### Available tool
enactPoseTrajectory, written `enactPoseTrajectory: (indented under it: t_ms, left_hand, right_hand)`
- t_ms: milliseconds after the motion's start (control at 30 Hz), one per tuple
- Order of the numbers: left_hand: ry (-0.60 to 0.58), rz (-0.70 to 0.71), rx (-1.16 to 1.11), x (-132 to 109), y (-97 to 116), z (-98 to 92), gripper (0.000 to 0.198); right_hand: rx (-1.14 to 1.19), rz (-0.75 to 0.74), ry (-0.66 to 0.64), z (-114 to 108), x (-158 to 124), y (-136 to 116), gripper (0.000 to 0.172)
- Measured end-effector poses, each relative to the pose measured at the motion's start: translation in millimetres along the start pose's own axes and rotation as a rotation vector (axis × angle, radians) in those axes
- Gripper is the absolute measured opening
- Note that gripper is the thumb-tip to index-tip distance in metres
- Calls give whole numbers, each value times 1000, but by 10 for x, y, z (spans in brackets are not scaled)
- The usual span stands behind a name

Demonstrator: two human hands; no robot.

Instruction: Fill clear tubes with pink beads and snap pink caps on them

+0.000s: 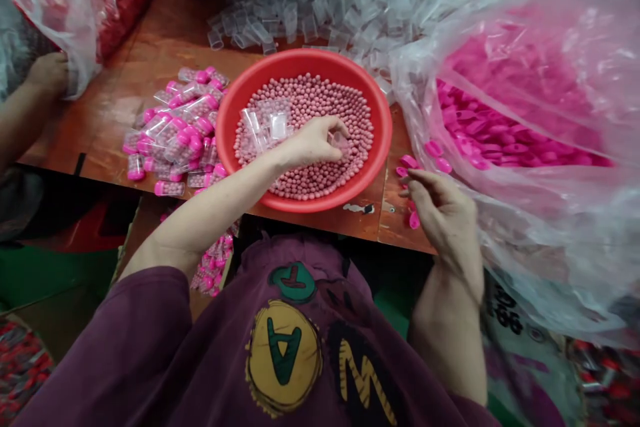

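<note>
Over the pink beads point(316, 185) in the red bowl point(381, 127) on the surface point(190, 20), a clear tube point(341, 141) is held in the curled left hand point(314, 141), while it cannot be told whether anything is pinched by the half-curled right hand point(449, 215) beside the loose pink caps point(409, 161).

Left forearm point(225, 193) bare, extended diagonally inward; left hand point(315, 141) with thumb point(333, 153) and index finger point(334, 123) curved toward each other. Right forearm point(450, 340) bare, directed forward; right hand point(447, 217) turned inward, fingers point(431, 181) bent.
</note>
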State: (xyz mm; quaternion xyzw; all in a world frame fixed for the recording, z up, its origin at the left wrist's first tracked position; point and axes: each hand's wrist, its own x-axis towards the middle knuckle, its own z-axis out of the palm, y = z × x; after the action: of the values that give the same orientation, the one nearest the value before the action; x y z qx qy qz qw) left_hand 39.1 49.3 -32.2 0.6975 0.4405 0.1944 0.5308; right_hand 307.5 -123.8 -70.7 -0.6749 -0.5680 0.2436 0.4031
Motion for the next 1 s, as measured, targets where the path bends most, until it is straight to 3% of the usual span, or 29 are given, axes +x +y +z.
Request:
enactPoseTrajectory:
  t_ms: [100, 200, 300, 467, 600, 767, 900, 1000]
  left_hand:
    - [0, -51, 254, 6, -90, -47, 29]
    - [-25, 32, 626, -49, -124, -87, 22]
    - [-65, 88, 949, -78, -67, -37, 29]
    - [-161, 66, 1077, 41, 78, 226, 34]
    - [-115, 69, 931, 165, 18, 367, 24]
    - [12, 22, 478, 286, -178, 381, 17]
    - [32, -72, -19, 270, -114, 334, 30]
    - [54, -139, -386, 114, 26, 205, 39]
  right_hand:
    - [1, 103, 50, -4, -200, 141, 38]
    - [-53, 152, 104, -86, -340, 226, 37]
    - [-118, 190, 155, -224, -421, 276, 38]
    - [-337, 99, 164, -285, -374, 347, 30]
    - [-462, 19, 94, -9, -43, 442, 32]
    - [-600, 180, 84, 386, 569, 519, 12]
    - [-623, 185, 61, 425, 784, 534, 3]
    - [-551, 66, 93, 340, 784, 588, 7]
